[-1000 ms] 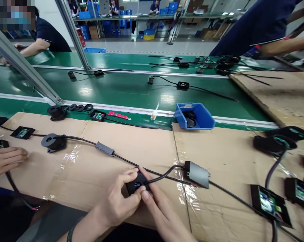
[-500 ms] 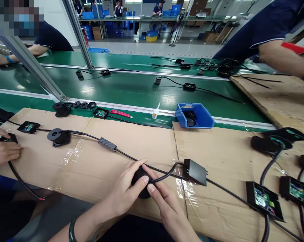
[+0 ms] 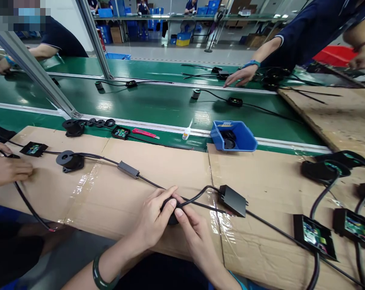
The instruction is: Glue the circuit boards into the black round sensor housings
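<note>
Between my two hands is a black round housing (image 3: pixel 172 218), low over the cardboard's near edge. My left hand (image 3: pixel 153 215) grips it from the left, thumb on top. From the right, my right hand (image 3: pixel 192 227) holds it with thumb and fingers. Much of the housing is hidden behind the fingers. A black cable (image 3: pixel 197 196) leaves its top and arches to a closed black box (image 3: pixel 233 200) on the cardboard. Behind my hands, another thin cable runs to a ribbed black box (image 3: pixel 128 169). A round black housing with flanges (image 3: pixel 69 161) lies further left.
A blue bin (image 3: pixel 234 139) with black rings stands beyond the cardboard (image 3: pixel 167 159). Near it are a small bottle (image 3: pixel 186 133) and a red cutter (image 3: pixel 145 133). Open circuit boxes (image 3: pixel 315 237) lie at right. A neighbour's hand (image 3: pixel 9 167) works at left; another person's hand (image 3: pixel 242 75) reaches over the green conveyor.
Across the conveyor, the right-hand person's arm has reached out leftward. Cabled parts on the belt have shifted slightly right. Both my hands still grip the housing, a little higher in view.
</note>
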Demonstrator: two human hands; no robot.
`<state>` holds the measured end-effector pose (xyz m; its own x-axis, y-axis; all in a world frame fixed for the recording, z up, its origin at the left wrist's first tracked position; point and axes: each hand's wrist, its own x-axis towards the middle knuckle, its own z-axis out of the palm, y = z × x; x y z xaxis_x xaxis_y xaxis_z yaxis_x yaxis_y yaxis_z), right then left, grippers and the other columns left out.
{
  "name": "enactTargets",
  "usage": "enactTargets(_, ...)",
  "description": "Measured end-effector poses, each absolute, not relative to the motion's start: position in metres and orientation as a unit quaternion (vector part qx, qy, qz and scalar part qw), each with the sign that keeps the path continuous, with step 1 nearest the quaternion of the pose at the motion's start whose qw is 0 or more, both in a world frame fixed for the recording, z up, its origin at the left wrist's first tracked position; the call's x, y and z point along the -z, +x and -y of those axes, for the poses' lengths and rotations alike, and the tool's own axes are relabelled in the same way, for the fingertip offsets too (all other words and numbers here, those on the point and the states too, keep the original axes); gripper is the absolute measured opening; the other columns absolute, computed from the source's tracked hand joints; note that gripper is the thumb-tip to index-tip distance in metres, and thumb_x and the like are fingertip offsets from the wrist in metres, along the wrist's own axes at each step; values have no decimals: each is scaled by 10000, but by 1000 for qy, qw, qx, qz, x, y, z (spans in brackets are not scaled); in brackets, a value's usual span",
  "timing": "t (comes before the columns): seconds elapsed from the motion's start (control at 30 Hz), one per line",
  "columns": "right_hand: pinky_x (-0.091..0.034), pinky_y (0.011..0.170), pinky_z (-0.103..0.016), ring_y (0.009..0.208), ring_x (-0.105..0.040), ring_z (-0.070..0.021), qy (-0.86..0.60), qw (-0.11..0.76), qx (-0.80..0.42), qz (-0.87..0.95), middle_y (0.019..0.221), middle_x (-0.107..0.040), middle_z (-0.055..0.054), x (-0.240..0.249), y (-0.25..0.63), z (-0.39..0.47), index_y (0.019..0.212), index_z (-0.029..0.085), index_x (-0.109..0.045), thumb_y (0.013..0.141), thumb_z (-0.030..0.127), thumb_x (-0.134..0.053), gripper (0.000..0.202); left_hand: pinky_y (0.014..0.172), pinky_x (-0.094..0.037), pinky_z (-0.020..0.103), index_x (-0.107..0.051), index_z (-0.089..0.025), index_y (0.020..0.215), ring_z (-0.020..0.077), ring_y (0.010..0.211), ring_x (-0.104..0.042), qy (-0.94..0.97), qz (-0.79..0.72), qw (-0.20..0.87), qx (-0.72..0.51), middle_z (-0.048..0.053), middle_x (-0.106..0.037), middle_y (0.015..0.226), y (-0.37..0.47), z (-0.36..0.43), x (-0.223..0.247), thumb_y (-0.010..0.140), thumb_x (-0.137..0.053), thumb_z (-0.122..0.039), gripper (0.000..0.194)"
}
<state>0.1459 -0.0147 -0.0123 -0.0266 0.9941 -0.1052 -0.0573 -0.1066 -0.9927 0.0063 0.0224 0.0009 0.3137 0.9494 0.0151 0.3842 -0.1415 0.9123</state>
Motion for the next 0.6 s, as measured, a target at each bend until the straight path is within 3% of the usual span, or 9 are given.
enactTargets(0.37,-439,1101,-511,1253,-601,-303,-500,464,-593,428,1326,-661,-116,20,148,12,1234,239,-688,836,581,-669,525,997,-511,432,-625,-207,1320,251,1105,-640,710,-511,413,-254,95,-700,1215,6,-27,-9,1029,-335,-382,447)
enactTargets(0.47,-407,1124,-514,1246,-604,-305,-490,463,-613,411,1279,-692,-106,14,150,9,1176,242,-723,805,586,-701,507,1055,-472,423,-619,-234,1340,248,1168,-621,689,-510,451,-250,72,-691,1262,5,-31,-10,1032,-323,-417,464)
enactTargets(0.6,-414,1118,-497,1265,-587,-304,-472,449,-652,388,1267,-699,-99,10,154,4,1146,248,-741,777,579,-736,496,1165,-373,437,-657,-185,1301,265,1279,-571,590,-520,559,-263,67,-685,1297,-3,-38,-12,1023,-238,-542,616)
